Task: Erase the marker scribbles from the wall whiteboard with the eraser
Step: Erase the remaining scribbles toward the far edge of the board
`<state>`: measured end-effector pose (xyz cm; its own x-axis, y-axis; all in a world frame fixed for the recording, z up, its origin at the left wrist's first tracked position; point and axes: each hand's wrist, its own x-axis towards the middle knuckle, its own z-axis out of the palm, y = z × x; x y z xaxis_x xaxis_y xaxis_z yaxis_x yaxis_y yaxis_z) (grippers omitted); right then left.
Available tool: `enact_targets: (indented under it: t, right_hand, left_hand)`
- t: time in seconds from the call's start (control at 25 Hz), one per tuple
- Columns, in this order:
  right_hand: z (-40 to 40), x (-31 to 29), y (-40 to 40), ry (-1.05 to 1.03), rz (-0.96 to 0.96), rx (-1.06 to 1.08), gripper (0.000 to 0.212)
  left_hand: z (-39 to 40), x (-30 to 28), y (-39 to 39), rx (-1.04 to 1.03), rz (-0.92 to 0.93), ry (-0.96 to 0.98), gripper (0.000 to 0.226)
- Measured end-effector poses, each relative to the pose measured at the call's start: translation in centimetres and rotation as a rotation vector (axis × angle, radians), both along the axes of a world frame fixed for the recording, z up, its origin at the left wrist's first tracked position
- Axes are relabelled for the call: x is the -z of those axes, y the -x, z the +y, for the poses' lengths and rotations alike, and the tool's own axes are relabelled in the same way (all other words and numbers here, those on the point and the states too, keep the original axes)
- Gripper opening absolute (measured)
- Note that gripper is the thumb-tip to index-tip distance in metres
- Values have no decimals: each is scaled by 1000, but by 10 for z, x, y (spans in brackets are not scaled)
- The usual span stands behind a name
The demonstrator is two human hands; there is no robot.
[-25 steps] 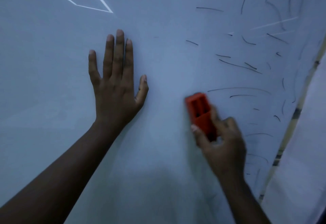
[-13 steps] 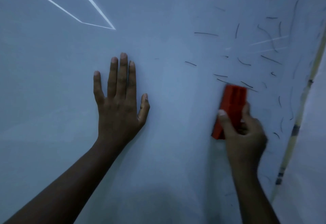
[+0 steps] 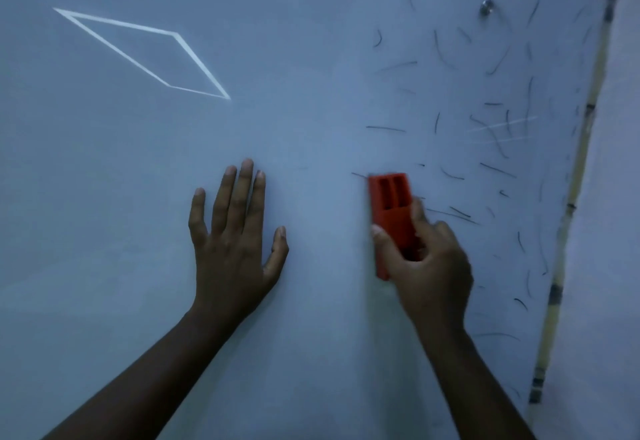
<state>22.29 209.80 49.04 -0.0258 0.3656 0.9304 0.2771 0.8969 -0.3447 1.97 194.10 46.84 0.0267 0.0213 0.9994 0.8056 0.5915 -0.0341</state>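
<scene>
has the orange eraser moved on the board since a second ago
Yes. Against the flat left hand, the orange plastic eraser in the right hand has shifted right and upward into the black marker strokes.

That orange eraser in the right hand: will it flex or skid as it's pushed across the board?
The eraser looks like rigid molded plastic with hollow slots, so probably stiff and light. The whiteboard reflects glare, so it likely glides easily; the right hand wraps only its lower end.

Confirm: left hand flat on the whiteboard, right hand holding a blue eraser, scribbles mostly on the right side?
Not quite. The eraser is red-orange, not blue, as the head view shows. The rest holds: the left hand lies flat on the whiteboard, the right hand holds the eraser, and the scribbles sit mostly on the right side.
</scene>
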Motion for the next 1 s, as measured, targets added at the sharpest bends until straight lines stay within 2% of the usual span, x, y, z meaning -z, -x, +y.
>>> enact_targets:
  t: [0.24, 0.36, 0.44, 0.56, 0.68, 0.76, 0.88, 1.0]
  right_hand:
    - [53, 4, -41, 315, 373, -103, 82]
    - [47, -7, -26, 336, 439, -90, 78]
    - [24, -20, -7, 250, 378, -57, 78]
    - [-26, -32, 33, -2, 166, -4, 72]
    - [-69, -12, 71, -300, -63, 11, 71]
    - [-78, 0, 81, -418, -142, -8, 70]
    - [-69, -7, 76, -503, -156, -14, 68]
    - [-45, -44, 59, -392, -17, 44, 68]
  left_hand:
    - [-24, -58, 6, -8, 18, -52, 73]
    - [-29, -103, 13, 4, 70, -24, 74]
    - [-31, -130, 18, -1, 106, -16, 73]
    - [-35, -153, 29, 32, 108, -46, 72]
    - [-36, -151, 34, 96, 101, -68, 68]
    - [-36, -150, 34, 102, 97, -58, 66]
    - [-36, -149, 34, 78, 86, -42, 65]
    - [-34, -147, 36, 52, 113, -52, 64]
